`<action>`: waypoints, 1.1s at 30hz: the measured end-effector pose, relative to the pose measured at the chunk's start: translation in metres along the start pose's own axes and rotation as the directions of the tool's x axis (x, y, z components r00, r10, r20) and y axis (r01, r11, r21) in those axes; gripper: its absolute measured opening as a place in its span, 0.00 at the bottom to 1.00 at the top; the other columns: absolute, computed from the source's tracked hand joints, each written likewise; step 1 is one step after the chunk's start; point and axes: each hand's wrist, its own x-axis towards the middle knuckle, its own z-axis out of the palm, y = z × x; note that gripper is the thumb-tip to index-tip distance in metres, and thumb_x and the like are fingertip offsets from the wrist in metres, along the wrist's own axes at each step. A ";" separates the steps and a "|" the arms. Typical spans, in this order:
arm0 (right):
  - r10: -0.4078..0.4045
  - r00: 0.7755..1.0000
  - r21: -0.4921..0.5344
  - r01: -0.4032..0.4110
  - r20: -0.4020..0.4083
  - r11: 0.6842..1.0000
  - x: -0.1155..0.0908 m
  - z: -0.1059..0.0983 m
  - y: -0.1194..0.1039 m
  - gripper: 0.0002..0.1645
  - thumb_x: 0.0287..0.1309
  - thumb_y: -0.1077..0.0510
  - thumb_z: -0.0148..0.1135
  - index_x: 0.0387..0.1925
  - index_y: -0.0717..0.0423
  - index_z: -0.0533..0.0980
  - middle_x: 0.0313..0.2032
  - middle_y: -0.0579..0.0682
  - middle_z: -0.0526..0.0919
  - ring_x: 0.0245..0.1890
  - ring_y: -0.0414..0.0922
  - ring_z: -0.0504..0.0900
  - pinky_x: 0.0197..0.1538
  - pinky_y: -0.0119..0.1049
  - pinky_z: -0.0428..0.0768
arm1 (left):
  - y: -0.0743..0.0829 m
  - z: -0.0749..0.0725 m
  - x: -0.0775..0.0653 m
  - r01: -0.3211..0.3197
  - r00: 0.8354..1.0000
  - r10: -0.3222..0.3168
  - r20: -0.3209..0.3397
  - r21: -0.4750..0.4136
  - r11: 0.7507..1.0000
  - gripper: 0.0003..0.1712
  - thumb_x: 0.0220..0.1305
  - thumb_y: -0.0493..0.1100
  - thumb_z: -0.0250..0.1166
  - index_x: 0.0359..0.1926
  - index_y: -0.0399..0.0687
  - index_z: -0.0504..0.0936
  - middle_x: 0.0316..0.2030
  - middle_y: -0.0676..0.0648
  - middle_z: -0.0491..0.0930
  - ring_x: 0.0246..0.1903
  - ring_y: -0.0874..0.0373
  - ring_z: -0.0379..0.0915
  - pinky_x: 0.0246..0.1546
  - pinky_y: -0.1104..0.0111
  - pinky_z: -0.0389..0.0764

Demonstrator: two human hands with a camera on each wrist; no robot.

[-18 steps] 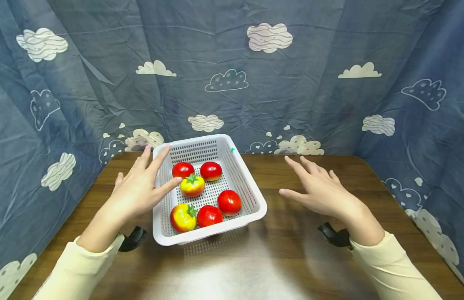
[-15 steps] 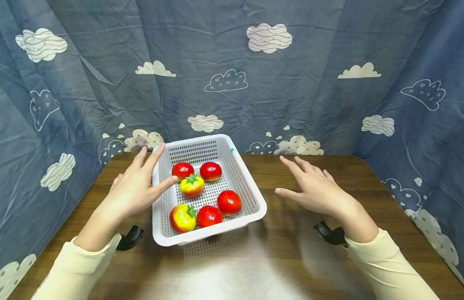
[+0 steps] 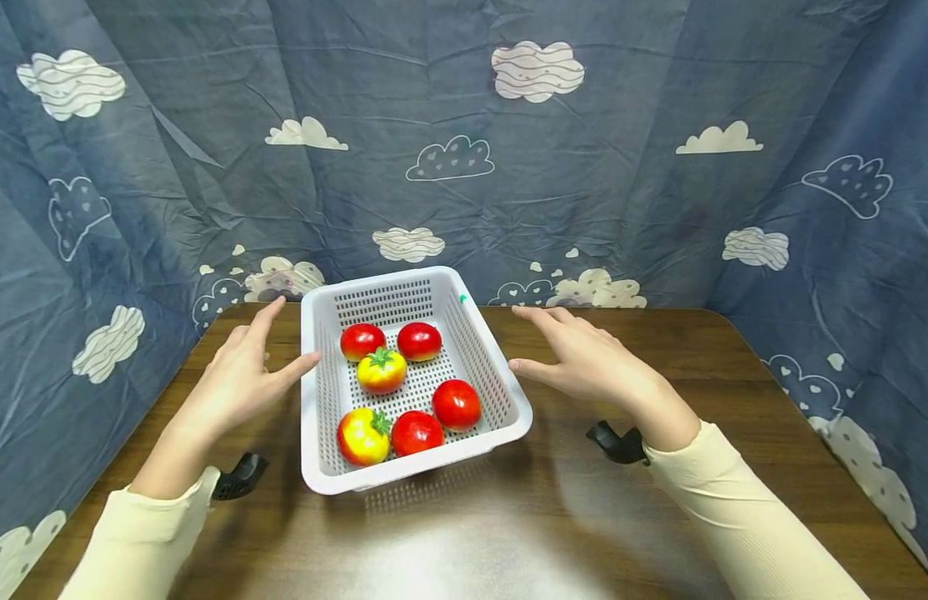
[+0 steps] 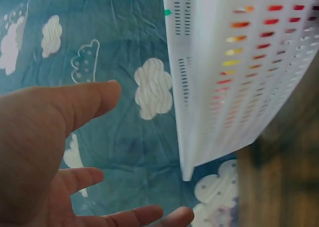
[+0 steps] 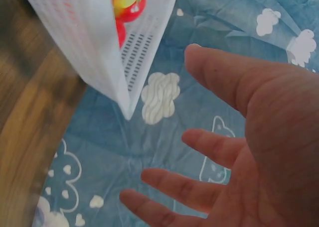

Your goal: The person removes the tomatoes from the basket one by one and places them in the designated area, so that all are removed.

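Observation:
A white perforated plastic basket stands on the wooden table, holding several tomatoes. Most are red, like the tomato at the basket's right; two show yellow with green leafy tops, one of them the tomato in the near left corner. My left hand hovers by the basket's left side, fingers spread and thumb pointing at the rim. In the left wrist view a gap separates thumb and basket wall. On the other side, my right hand is held with fingers extended, apart from the basket in the right wrist view.
The brown wooden table extends around the basket. Behind it and at both sides hangs a blue curtain with white clouds. A black wrist mount sits below the left hand, and another black mount below the right.
My right hand has moved left, closer to the basket. My left hand has drawn back from over the basket to outside its left rim. The basket and tomatoes stay in place.

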 end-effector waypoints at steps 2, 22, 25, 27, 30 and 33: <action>-0.009 1.000 0.004 0.009 0.002 1.000 0.007 0.001 -0.004 0.46 0.70 0.36 0.67 0.82 0.42 0.63 0.75 0.61 0.72 0.72 0.65 0.76 0.64 0.74 0.76 | -0.006 0.002 0.000 -0.003 1.000 0.003 -0.001 -0.023 1.000 0.58 0.73 0.65 0.65 0.87 0.48 0.44 0.71 0.21 0.67 0.62 0.26 0.77 0.63 0.29 0.71; -0.072 0.996 0.217 0.057 0.061 0.975 0.075 0.021 -0.055 0.38 0.70 0.43 0.70 0.74 0.51 0.71 0.66 0.61 0.82 0.62 0.58 0.84 0.62 0.54 0.85 | -0.049 0.038 -0.017 0.108 0.975 -0.006 0.221 -0.451 0.886 0.58 0.73 0.51 0.71 0.87 0.48 0.41 0.68 0.23 0.71 0.59 0.32 0.83 0.43 0.52 0.91; -0.065 0.992 0.239 0.038 0.106 0.970 0.086 0.026 -0.060 0.37 0.70 0.43 0.70 0.74 0.50 0.71 0.66 0.61 0.82 0.61 0.57 0.85 0.62 0.51 0.85 | -0.054 0.044 -0.020 0.128 0.968 0.011 0.250 -0.533 0.836 0.56 0.75 0.48 0.69 0.87 0.49 0.40 0.69 0.23 0.69 0.58 0.35 0.83 0.44 0.50 0.91; -0.062 0.989 0.255 0.025 0.136 0.966 0.094 0.030 -0.062 0.37 0.69 0.43 0.71 0.73 0.49 0.71 0.66 0.61 0.82 0.61 0.56 0.85 0.63 0.51 0.85 | -0.057 0.048 -0.021 0.142 0.965 0.019 0.260 -0.585 0.799 0.54 0.76 0.46 0.68 0.87 0.52 0.40 0.70 0.23 0.68 0.58 0.38 0.83 0.46 0.50 0.91; -0.072 0.982 0.286 0.020 0.172 0.958 0.103 0.036 -0.065 0.38 0.69 0.44 0.71 0.74 0.50 0.71 0.68 0.63 0.80 0.62 0.57 0.85 0.64 0.51 0.84 | -0.060 0.053 -0.023 0.140 0.965 0.046 0.257 -0.658 0.740 0.52 0.77 0.44 0.66 0.87 0.55 0.41 0.70 0.23 0.66 0.56 0.48 0.83 0.47 0.51 0.91; -0.096 0.976 0.309 0.031 0.196 0.951 0.113 0.042 -0.068 0.39 0.68 0.45 0.72 0.74 0.53 0.71 0.69 0.64 0.80 0.64 0.58 0.84 0.65 0.51 0.84 | -0.061 0.056 -0.025 0.131 0.965 0.075 0.250 -0.713 0.688 0.51 0.78 0.42 0.65 0.87 0.56 0.42 0.70 0.24 0.64 0.54 0.58 0.83 0.48 0.53 0.91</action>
